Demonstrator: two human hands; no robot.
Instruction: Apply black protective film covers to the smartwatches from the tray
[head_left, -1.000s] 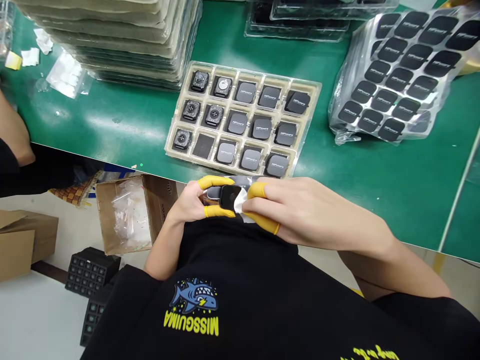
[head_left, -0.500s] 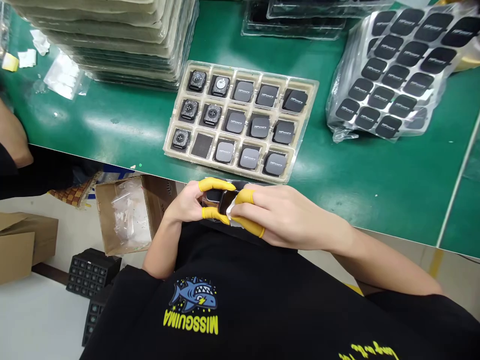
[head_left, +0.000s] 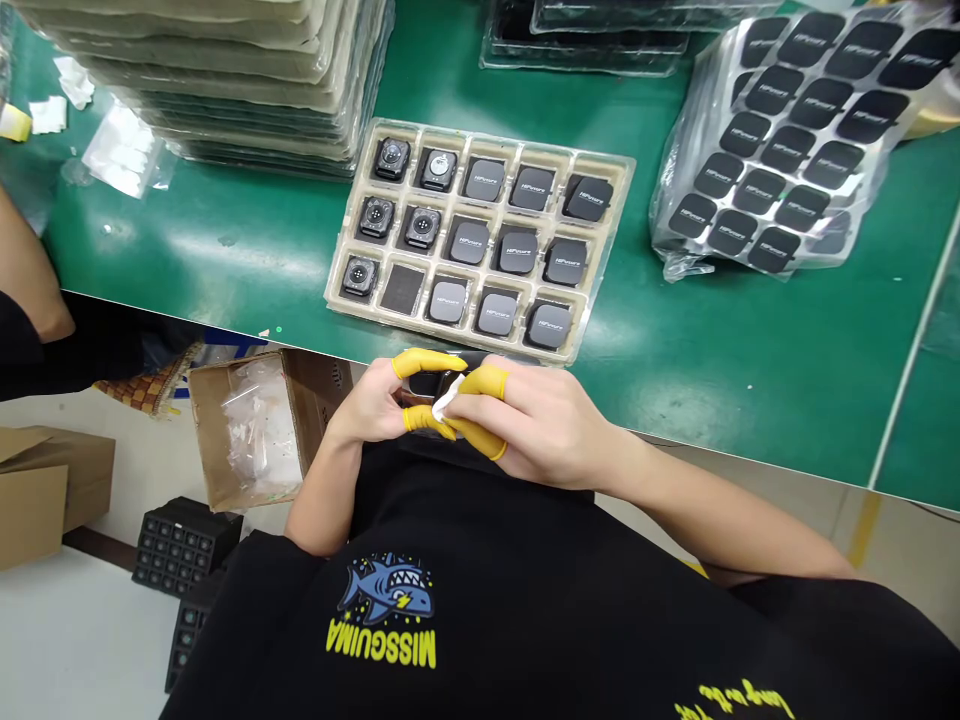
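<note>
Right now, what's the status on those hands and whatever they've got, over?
Left hand: gripping dark device. Right hand: pinching white cloth over it. Cloth and fingers partly hiding device.

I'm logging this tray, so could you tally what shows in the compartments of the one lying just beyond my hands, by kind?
Pieces with a round disc showing: 5
Squares with a printed logo: 9
Plain dark square: 1
Total: 15, one per compartment of the tray
</note>
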